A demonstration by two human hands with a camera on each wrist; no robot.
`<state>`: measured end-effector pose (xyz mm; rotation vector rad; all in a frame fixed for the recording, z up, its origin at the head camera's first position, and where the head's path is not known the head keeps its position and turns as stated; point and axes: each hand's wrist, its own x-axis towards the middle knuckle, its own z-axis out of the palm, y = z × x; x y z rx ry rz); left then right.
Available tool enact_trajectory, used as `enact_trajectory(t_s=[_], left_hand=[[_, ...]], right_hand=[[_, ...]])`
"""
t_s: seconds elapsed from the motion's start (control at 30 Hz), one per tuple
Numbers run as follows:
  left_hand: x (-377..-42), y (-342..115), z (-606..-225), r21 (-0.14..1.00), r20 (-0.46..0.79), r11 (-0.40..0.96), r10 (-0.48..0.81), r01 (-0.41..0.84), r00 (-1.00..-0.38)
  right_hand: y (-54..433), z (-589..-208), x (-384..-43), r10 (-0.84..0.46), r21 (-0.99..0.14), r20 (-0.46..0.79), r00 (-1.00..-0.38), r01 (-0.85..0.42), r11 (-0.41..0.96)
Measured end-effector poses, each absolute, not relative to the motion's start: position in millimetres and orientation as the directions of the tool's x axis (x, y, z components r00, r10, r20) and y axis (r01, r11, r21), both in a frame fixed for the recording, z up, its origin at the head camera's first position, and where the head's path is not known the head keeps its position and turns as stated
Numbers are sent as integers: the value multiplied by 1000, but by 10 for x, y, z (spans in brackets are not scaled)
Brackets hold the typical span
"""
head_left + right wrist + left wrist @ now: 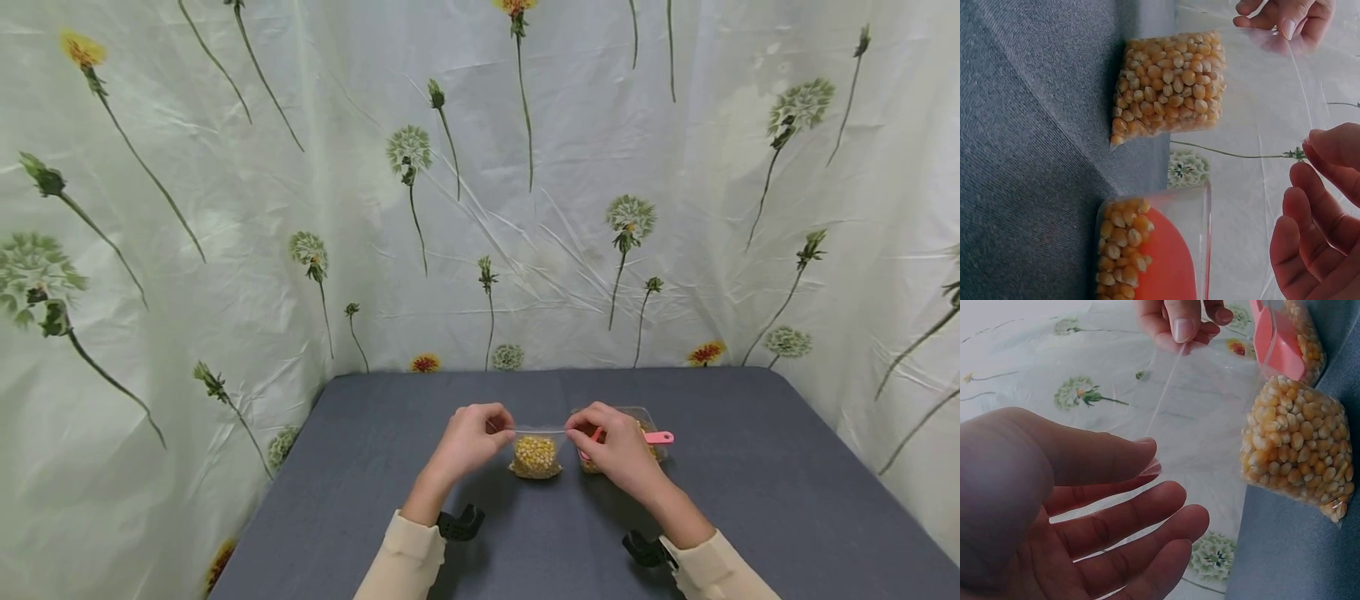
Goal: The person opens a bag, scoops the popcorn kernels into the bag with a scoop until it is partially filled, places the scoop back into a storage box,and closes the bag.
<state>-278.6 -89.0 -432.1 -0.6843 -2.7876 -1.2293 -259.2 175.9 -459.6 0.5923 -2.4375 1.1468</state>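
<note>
A clear plastic zip bag (536, 457) with corn kernels in its bottom stands upright on the grey cloth. My left hand (471, 439) pinches the left corner of its top edge between thumb and index finger. At the right corner, the thumb and index finger of my right hand (613, 442) pinch the same edge. Both wrist views show the top strip drawn straight between the two hands, with the kernels (1297, 442) bulging below. The other fingers of each hand are spread loosely away from the bag.
Behind my right hand is a clear plastic container (1207, 250) of corn kernels. A pink scoop (660, 437) lies in it, handle jutting out to the right. The grey-covered table (375, 467) ends at a flower-printed curtain (465, 317).
</note>
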Motion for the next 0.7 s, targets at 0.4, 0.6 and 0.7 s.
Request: enact_trajectory(t_s=[0.4, 0.6, 0.7], left_hand=[[-2760, -849, -4188, 660, 285, 585, 386, 471, -878], [-2704, -937, -4107, 645, 362, 591, 322, 484, -875], [-2666, -973, -4129, 616, 376, 611, 326, 497, -867]], right_hand=[[1846, -4444, -2563, -177, -596, 556, -812, -537, 597], [1830, -4348, -2544, -213, -569, 570, -793, -569, 594], [1853, -4299, -2495, -217, -538, 576, -788, -566, 625]])
